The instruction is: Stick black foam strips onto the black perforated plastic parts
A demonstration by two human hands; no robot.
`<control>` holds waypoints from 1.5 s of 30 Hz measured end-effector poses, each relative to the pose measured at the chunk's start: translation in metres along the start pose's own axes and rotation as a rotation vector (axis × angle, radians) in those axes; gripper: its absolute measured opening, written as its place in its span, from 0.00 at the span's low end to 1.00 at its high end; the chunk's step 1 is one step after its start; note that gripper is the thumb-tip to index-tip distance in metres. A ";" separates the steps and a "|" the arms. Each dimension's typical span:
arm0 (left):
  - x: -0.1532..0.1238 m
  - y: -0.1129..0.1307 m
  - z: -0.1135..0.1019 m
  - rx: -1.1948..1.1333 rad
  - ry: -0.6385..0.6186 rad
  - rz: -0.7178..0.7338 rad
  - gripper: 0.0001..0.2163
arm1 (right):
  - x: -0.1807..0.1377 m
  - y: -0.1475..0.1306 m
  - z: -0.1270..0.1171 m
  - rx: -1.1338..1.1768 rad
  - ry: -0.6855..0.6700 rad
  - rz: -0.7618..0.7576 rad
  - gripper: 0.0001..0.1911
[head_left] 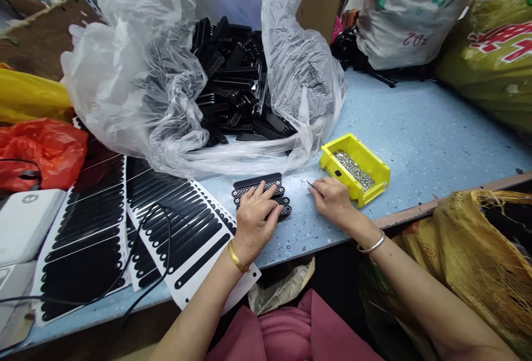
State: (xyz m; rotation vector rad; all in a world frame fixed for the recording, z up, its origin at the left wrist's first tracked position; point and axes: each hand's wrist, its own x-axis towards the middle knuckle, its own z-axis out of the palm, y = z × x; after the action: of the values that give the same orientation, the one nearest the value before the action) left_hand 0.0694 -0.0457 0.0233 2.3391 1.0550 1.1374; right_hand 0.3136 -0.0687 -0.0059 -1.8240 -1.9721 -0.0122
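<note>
My left hand (256, 218) lies with its fingers spread over a small row of black plastic pieces (257, 179) with a honeycomb pattern, set side by side on the blue table. Small round metal-looking spots show at the ends of some pieces. To the right, my right hand (332, 199) is closed in a pinch around a thin dark pointed tool (310, 184), its tip directed left toward the pieces; most of the tool is hidden by the fingers. Just behind my right hand stands a yellow bin (376, 162) holding many small shiny metal parts (354, 170).
A clear plastic bag (141, 89) heaped with black plastic pieces (233, 84) lies open behind. At left are sheets of black adhesive strips (183, 228), a black cable (169, 233), a white box (29, 222) and a red bag (45, 147). Large sacks (415, 17) stand at back right.
</note>
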 end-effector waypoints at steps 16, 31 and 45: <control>-0.005 0.047 -0.031 -1.132 -0.175 -0.959 0.14 | -0.016 -0.081 -0.052 0.493 0.150 -0.055 0.06; -0.036 0.034 -0.022 -0.595 -0.054 -0.705 0.13 | -0.026 -0.095 -0.022 0.435 0.078 0.029 0.09; -0.047 -0.002 -0.058 0.047 0.135 -0.214 0.06 | -0.020 -0.083 -0.002 0.466 -0.035 0.057 0.09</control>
State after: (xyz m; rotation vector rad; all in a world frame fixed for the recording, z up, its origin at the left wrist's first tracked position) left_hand 0.0038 -0.0805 0.0333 2.1449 1.3566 1.2117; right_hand 0.2359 -0.0981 0.0133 -1.5763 -1.7569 0.4605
